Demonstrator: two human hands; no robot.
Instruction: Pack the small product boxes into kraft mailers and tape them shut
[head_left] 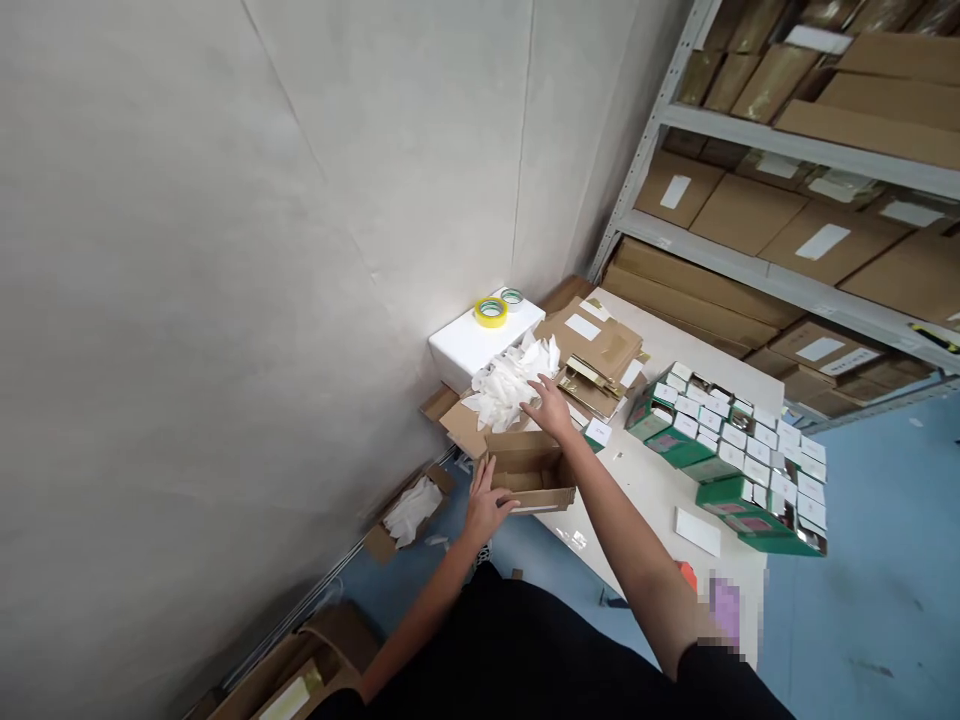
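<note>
My left hand [486,505] rests with spread fingers against the near side of a small open cardboard box [529,472] at the table's corner. My right hand [548,405] reaches past that box, fingers extended, touching a heap of white packing paper [508,385] that fills a second open carton behind it. Nothing is visibly gripped in either hand.
A white foam box [469,345] carries a yellow tape roll [490,311] and a smaller roll [512,297]. Flattened cartons [596,350] lie beside it. Rows of green and white small boxes [731,455] cover the white table [660,500]. Shelving with cartons [787,200] stands right; a carton of paper [409,512] sits on the floor.
</note>
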